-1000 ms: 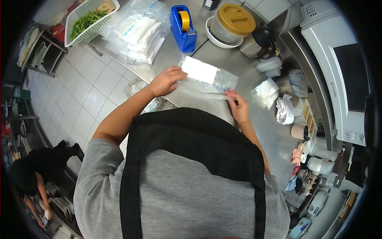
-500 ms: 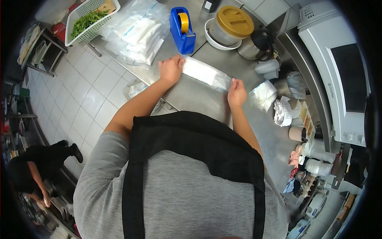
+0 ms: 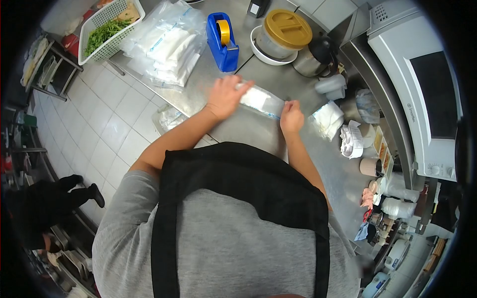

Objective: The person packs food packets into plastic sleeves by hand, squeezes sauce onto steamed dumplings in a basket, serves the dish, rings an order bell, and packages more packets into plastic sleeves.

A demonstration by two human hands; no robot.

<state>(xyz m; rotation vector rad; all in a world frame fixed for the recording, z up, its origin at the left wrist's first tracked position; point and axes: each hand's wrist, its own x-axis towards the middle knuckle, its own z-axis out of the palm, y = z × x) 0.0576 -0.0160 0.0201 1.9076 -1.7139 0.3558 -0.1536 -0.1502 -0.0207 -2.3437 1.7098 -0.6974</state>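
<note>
Taking the clear plastic packet (image 3: 261, 102) as the centre of the dial, with 12 o'clock pointing away from the person, the packet is lying on the metal worktop (image 3: 248, 128) between the two hands, slanting from 10 o'clock down to 4 o'clock. White contents are showing through the film, and blue print is running along the edge nearest the right hand (image 3: 292, 118). That hand is standing at 4 o'clock, its fingers curling narrow and pinching the packet's end at the fingertips. At 9 o'clock the left hand (image 3: 224, 96) is reaching over the opposite end; its fingers are blurring and partly covering that end, so whether they are gripping the film or only resting on it, I cannot tell. The middle of the packet is lying uncovered between the two sets of fingers.

A blue tape dispenser (image 3: 223, 55), carrying a yellow roll, is standing near the left hand at 11 o'clock. A pile of plastic bags (image 3: 169, 47) is spreading at 10 o'clock, and past it a white basket (image 3: 107, 48) is holding leafy greens (image 3: 105, 34). A tub with a mustard-yellow lid (image 3: 287, 30) is sitting in a white bowl (image 3: 270, 60) between 12 and 1 o'clock. Between 3 and 4 o'clock a white bag (image 3: 328, 120) is lying just beyond the right hand.
</note>
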